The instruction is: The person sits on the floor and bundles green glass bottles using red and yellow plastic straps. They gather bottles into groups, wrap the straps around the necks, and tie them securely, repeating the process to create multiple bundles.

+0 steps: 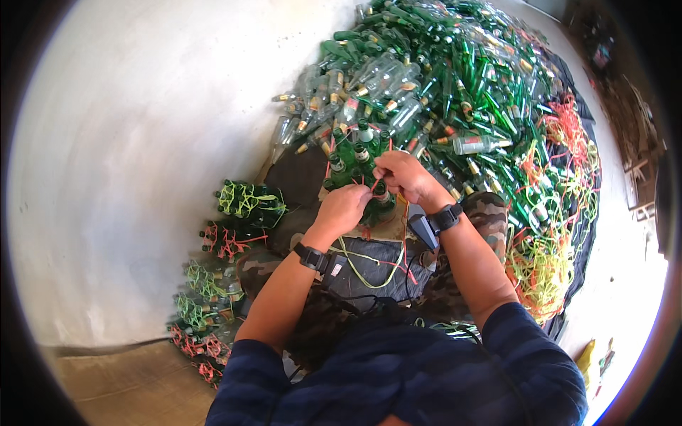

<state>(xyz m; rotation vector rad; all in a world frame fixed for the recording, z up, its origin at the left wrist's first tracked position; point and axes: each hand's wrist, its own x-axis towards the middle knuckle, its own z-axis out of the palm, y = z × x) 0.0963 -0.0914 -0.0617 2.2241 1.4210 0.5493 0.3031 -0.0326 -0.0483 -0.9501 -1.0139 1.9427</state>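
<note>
Several green glass bottles (346, 154) stand upright in a tight group in front of me, with red plastic strapping (328, 169) running around their necks. My left hand (346, 206) pinches a length of the red strapping at the near side of the group. Just to its right, my right hand (406, 175) grips the same strapping with bent fingers, close above a bottle neck. The strand stretches between both hands. Loose yellow-green strapping (367, 282) and a red end lie on the dark sheet below the bottles. My fingers hide part of the nearest bottles.
A large heap of green and clear glass bottles (453, 69) spreads beyond and right. Tangled red and yellow strapping (541, 266) lies at the right. Strapped bottle bundles (248, 199) line the left side beside a white wall (133, 160).
</note>
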